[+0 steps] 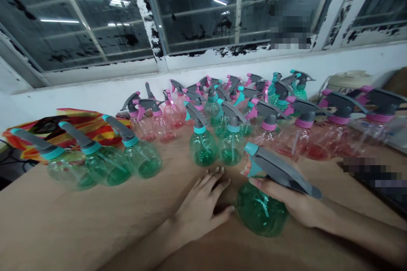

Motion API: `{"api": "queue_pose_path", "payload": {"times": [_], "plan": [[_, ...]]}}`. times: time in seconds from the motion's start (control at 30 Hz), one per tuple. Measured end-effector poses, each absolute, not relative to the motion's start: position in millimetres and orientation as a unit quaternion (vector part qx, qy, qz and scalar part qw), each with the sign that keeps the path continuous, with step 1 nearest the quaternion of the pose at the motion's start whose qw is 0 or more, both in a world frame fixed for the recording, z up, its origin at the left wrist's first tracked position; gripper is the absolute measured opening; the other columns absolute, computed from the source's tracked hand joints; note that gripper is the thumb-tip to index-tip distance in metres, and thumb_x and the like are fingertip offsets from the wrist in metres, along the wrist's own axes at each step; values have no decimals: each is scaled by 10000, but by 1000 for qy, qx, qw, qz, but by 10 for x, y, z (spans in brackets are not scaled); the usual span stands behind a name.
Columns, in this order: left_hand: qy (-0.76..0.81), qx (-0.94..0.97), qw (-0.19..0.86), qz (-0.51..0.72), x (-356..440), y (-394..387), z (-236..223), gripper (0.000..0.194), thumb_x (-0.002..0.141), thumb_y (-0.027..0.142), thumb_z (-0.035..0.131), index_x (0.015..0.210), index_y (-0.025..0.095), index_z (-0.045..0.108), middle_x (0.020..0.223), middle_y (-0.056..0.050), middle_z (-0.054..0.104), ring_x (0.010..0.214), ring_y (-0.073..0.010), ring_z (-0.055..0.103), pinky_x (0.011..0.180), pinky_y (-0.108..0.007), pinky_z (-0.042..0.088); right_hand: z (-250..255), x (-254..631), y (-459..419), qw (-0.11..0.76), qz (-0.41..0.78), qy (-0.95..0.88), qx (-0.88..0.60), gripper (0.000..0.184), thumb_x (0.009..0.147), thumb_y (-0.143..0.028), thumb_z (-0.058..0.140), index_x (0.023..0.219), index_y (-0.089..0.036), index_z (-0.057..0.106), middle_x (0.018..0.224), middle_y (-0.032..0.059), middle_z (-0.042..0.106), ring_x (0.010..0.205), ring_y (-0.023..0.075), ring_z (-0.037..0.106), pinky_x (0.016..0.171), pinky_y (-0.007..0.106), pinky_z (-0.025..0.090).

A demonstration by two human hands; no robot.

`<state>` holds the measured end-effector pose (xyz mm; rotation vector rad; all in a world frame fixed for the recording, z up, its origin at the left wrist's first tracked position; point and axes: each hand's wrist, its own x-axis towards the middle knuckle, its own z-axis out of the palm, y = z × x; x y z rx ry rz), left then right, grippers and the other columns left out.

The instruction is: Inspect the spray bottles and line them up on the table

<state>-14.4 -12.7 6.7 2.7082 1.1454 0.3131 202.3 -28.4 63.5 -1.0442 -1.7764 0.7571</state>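
Note:
My right hand is wrapped round the neck of a green spray bottle with a grey and turquoise trigger head, at the front of the table. The bottle leans slightly, its nozzle pointing left and away from me. Just left of it, my left hand lies flat on the tabletop with fingers spread, holding nothing. Beyond my left fingertips stand two more green bottles, a left one and a right one. Whether the held bottle's base touches the table I cannot tell.
Several green bottles stand in a row at left, before a red and yellow bag. Pink bottles line the right and back. A dark, partly blurred object lies at right. A cream container stands by the window wall.

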Motion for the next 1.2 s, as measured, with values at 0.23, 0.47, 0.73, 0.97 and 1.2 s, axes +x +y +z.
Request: {"api": "queue_pose_path", "payload": {"times": [0.23,0.47,0.73,0.97,1.2], "plan": [[385,913,84,102,-138,-124,71,559,869,434,564,1342,166,433,1457,-117,346,1347,-273,281,1082,-471,264,680,2004,-266,455,262,-734,-430,90,749,-237,551,662,-261,547,513,-43,468,483,145,507,432,251,426],[380,917,76,95,-148,-117,74,557,879,417,557,1355,165,420,1456,-113,348,1350,-262,277,1092,-453,254,784,1944,-294,475,302,-722,-403,203,731,-185,493,582,-244,368,522,-61,366,424,103,360,389,221,353],[376,918,81,96,-156,-110,63,553,877,416,556,1353,168,421,1461,-115,338,1349,-272,276,1081,-474,265,738,2009,-263,422,303,-752,-406,203,763,-197,497,915,-276,606,541,-51,461,447,140,435,449,262,418],[377,917,86,98,-156,-107,67,550,879,416,552,1355,175,419,1453,-109,355,1346,-273,284,1078,-471,273,748,1996,-264,461,258,-750,-398,198,782,-224,505,933,-298,609,602,-18,570,536,176,570,559,306,521],[380,917,76,94,-153,-115,74,564,882,409,542,1365,156,397,1458,-120,342,1344,-258,293,1086,-459,257,713,1969,-264,446,279,-728,-439,173,805,-422,575,855,-257,591,673,-11,637,577,183,630,501,297,515]]}}
